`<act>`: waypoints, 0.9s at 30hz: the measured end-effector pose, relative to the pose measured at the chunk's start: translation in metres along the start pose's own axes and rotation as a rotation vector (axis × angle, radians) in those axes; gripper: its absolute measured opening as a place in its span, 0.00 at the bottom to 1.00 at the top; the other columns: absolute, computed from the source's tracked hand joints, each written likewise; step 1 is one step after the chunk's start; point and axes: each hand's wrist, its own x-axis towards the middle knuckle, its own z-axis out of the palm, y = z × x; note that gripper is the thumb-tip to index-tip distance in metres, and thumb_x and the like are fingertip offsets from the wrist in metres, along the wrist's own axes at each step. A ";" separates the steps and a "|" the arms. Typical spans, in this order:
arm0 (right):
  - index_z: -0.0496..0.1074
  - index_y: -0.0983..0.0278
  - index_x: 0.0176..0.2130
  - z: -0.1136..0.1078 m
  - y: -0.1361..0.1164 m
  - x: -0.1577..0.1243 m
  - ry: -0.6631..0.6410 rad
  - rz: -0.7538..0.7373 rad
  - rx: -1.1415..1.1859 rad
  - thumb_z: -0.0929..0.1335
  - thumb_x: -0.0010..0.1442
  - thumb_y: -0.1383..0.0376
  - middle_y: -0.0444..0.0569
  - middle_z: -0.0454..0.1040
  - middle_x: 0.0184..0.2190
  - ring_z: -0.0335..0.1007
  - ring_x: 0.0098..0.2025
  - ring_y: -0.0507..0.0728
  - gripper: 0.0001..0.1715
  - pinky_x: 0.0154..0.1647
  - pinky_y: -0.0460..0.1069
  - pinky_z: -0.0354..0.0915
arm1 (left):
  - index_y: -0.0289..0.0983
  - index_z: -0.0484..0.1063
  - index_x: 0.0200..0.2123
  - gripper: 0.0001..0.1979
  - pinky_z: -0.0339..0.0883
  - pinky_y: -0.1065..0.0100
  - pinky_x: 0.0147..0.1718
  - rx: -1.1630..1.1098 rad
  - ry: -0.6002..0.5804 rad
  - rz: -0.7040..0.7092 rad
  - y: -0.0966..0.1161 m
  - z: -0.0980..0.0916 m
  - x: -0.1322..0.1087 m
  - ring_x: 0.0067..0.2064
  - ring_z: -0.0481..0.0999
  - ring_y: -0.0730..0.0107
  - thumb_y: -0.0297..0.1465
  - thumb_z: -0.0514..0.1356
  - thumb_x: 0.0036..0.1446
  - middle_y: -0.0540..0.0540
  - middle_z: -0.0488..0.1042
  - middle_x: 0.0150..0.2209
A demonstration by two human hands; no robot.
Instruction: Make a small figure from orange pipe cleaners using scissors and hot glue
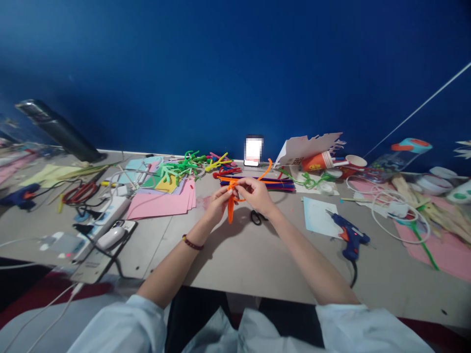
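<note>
Beside the pink paper, the left hand and right hand hold an orange pipe cleaner above the table. Their fingers are closed, pinching a finished twist; the ends are unworked, one hanging, one curving upward. Scissors lie just below the right hand.
</note>
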 end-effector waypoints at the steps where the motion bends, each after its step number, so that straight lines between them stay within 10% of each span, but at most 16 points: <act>1: 0.73 0.63 0.32 0.001 0.000 0.000 0.017 0.003 -0.004 0.65 0.56 0.63 0.47 0.75 0.27 0.71 0.30 0.54 0.07 0.32 0.49 0.66 | 0.34 0.74 0.27 0.13 0.68 0.71 0.29 -0.003 0.008 0.000 -0.001 -0.001 0.000 0.27 0.71 0.74 0.38 0.67 0.45 0.49 0.72 0.27; 14: 0.73 0.63 0.37 -0.024 -0.016 0.004 -0.095 -0.047 -0.117 0.65 0.54 0.69 0.48 0.75 0.35 0.71 0.37 0.54 0.09 0.39 0.50 0.67 | 0.36 0.74 0.32 0.15 0.65 0.66 0.42 0.176 -0.079 0.111 -0.011 -0.010 0.005 0.35 0.71 0.69 0.43 0.64 0.49 0.48 0.72 0.30; 27: 0.72 0.62 0.32 -0.032 -0.026 0.001 -0.234 -0.260 -0.261 0.65 0.55 0.71 0.46 0.73 0.32 0.69 0.35 0.54 0.06 0.39 0.48 0.63 | 0.37 0.73 0.32 0.15 0.65 0.68 0.35 0.380 -0.129 0.213 -0.006 -0.009 0.001 0.35 0.69 0.70 0.43 0.60 0.54 0.48 0.72 0.32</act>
